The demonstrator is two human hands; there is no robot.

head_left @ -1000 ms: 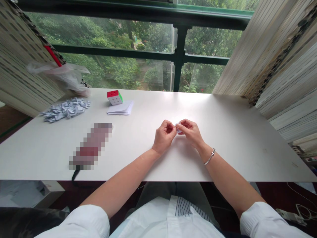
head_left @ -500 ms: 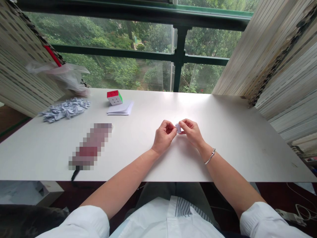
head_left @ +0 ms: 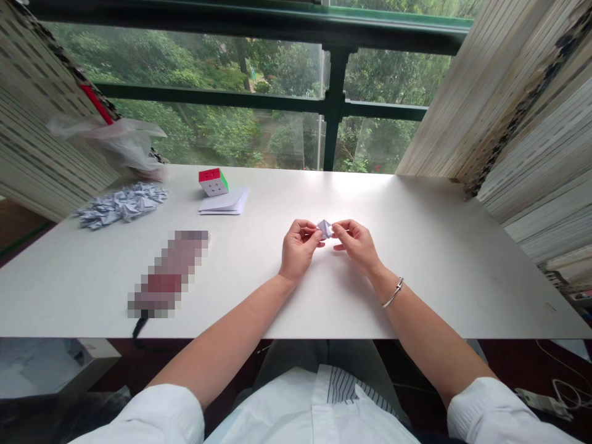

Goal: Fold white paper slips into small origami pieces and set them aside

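Head view: left hand and right hand meet just above the white surface, near its middle. Both pinch a small folded paper piece between fingertips, left from one side, right from the other; paper sits raised, pointed end up. Silver bangle on right wrist. Far left: heap of folded paper pieces, clear plastic bag behind it. Puzzle cube rests touching a stack of paper sheets.

Small folded white paper piece, pointed, held above the table
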